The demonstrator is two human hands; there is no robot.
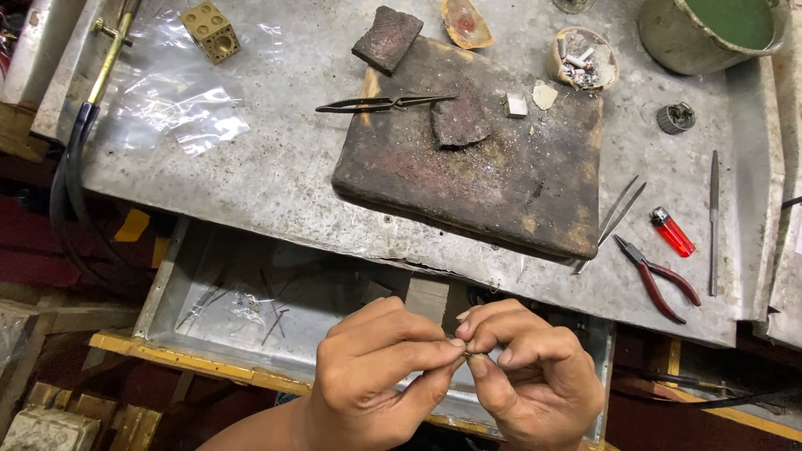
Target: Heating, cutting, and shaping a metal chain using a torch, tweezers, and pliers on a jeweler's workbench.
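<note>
Step in hand, as judged: fine fitting or bending of a small metal piece, tiny and ring-like, exact shape not discernible. It is pinched between the fingertips of both hands, held in the air below the near edge of the charred soldering board and over the open metal drawer.

Left hand: closed narrow, thumb and forefinger pressed on the piece. Right hand: closed narrow too, fingertips on the same piece from the other side. The two hands are touching at the tips.

Relative to the board: dark tweezers are laid on its far left part; a second pair of tweezers lies just off its right edge; red-handled pliers and a red lighter lie further right on the table. A brass dapping block sits well to the left.

Next move, as judged: a steady fingertip grip and small, controlled force are called for, since the piece is easily dropped into the drawer. A tool change would require one hand to be freed.
</note>
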